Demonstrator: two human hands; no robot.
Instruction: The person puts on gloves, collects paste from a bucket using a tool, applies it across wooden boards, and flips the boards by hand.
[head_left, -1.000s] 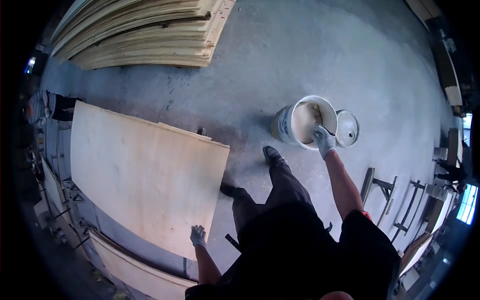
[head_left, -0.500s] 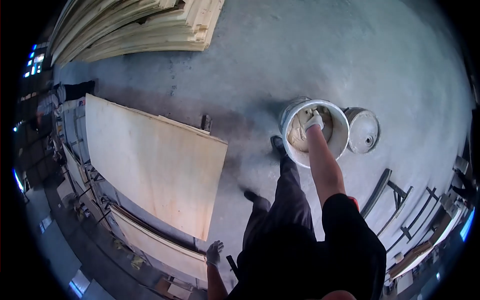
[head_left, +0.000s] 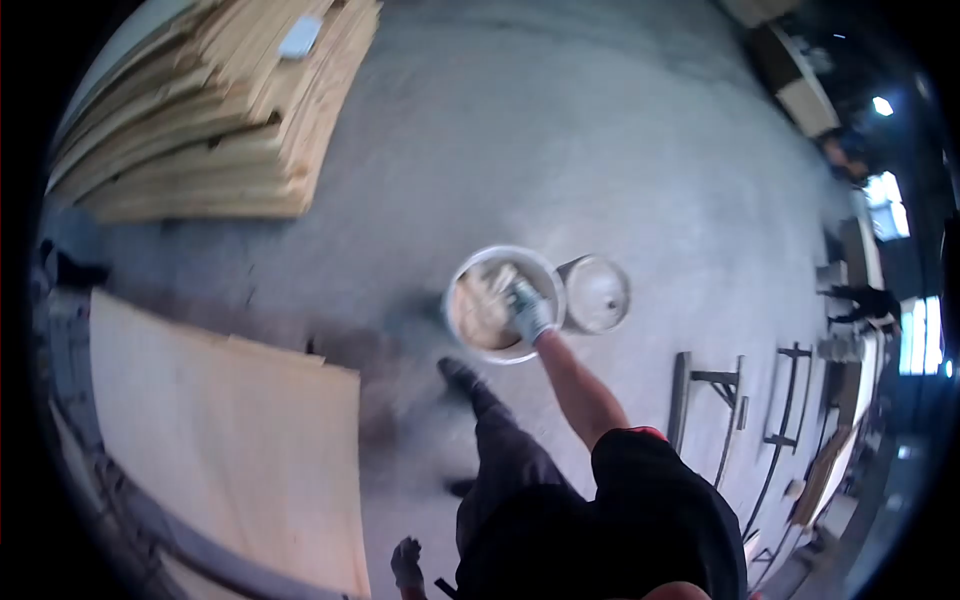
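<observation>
My gloved right hand (head_left: 525,308) reaches down into a round white bucket (head_left: 556,290) that holds pale, thick paste (head_left: 482,308). Its fingers look closed by the paste, but blur hides what they grip, if anything. My left hand (head_left: 407,563), in a dark-looking glove, hangs low beside my body, away from the bucket. Its fingers are loosely bent and a little apart, with nothing visible in them. Beside the bucket, on the right, stands a metal drum (head_left: 600,293) with a small round opening in its top.
A tall stack of wood sheets (head_left: 230,150) stands at upper left, with a small white object (head_left: 300,37) on it. A large pale board (head_left: 240,440) lies at lower left. Dark metal stands (head_left: 712,378) are on the right. Another person (head_left: 862,303) shows at far right.
The view has swung, so the bucket, drum and boards sit further left and lower. My right hand stays in the bucket, tilted differently. My left hand still hangs at my side.
</observation>
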